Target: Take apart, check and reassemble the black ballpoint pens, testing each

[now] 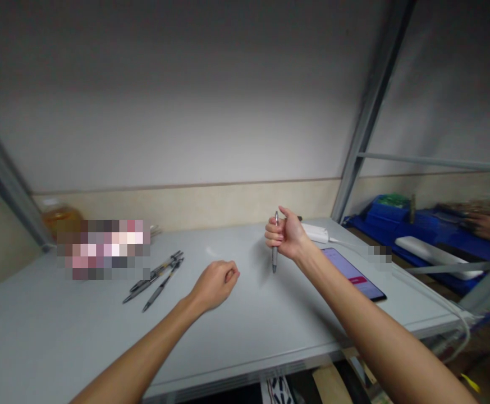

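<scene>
A pen (274, 261) is gripped in the right hand (287, 235), with the fingers wrapped round its barrel, the thumb raised and the tip pointed down toward six o'clock. At eight o'clock from that grip, the left hand (218, 283) is curled into a loose fist over the table (245, 342); whether anything is enclosed in it cannot be told from this angle. At nine o'clock from the left hand, several loose pens (156, 285) are laid in a small overlapping group. From the right hand, a phone (354, 274) with its screen lit is set at four o'clock, partly covered by the forearm, and a white box (315, 233) with a cable is placed at three.
</scene>
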`<action>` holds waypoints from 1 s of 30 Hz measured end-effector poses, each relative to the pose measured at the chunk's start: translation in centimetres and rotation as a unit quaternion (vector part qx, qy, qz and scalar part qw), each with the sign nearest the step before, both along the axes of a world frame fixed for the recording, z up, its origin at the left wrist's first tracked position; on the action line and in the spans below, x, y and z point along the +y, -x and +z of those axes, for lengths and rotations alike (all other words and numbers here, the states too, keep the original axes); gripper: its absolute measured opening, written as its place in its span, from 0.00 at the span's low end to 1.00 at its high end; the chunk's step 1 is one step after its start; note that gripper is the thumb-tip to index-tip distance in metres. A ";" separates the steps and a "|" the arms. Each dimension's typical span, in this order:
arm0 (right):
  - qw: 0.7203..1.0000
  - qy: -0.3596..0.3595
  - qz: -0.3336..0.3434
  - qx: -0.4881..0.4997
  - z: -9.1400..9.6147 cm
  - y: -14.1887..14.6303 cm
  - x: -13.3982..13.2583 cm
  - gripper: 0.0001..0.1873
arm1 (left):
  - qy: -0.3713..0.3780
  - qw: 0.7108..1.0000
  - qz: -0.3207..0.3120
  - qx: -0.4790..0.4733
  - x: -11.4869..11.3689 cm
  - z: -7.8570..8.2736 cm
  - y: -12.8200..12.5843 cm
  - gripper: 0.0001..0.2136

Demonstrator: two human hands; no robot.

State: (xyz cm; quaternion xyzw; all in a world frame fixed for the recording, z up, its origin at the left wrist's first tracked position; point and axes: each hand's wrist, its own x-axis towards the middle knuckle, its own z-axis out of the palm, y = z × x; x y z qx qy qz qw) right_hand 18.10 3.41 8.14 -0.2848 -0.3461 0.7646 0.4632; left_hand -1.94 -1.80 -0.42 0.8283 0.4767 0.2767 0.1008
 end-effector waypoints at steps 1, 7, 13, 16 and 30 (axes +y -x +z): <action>1.000 0.008 -0.005 -0.012 -0.1 0.0 0.0 0.18 | 0.000 1.000 0.000 0.002 0.0 0.0 0.0 0.10; 0.980 -0.008 -0.053 -0.192 -1.9 0.2 -0.1 0.06 | 0.000 1.000 -0.001 0.012 0.1 -0.1 0.0 0.10; 0.840 -0.176 -0.077 -0.507 -4.6 -1.6 0.3 0.08 | -0.018 0.997 0.050 0.063 0.3 0.1 0.4 0.10; 0.669 -0.271 -0.075 -0.688 -5.4 -2.7 0.4 0.09 | -0.030 0.989 0.092 0.108 0.4 0.3 0.7 0.09; 0.424 -0.325 -0.071 -0.842 -6.4 -5.3 -0.9 0.15 | 0.001 0.906 0.313 0.283 -0.2 2.3 2.6 0.17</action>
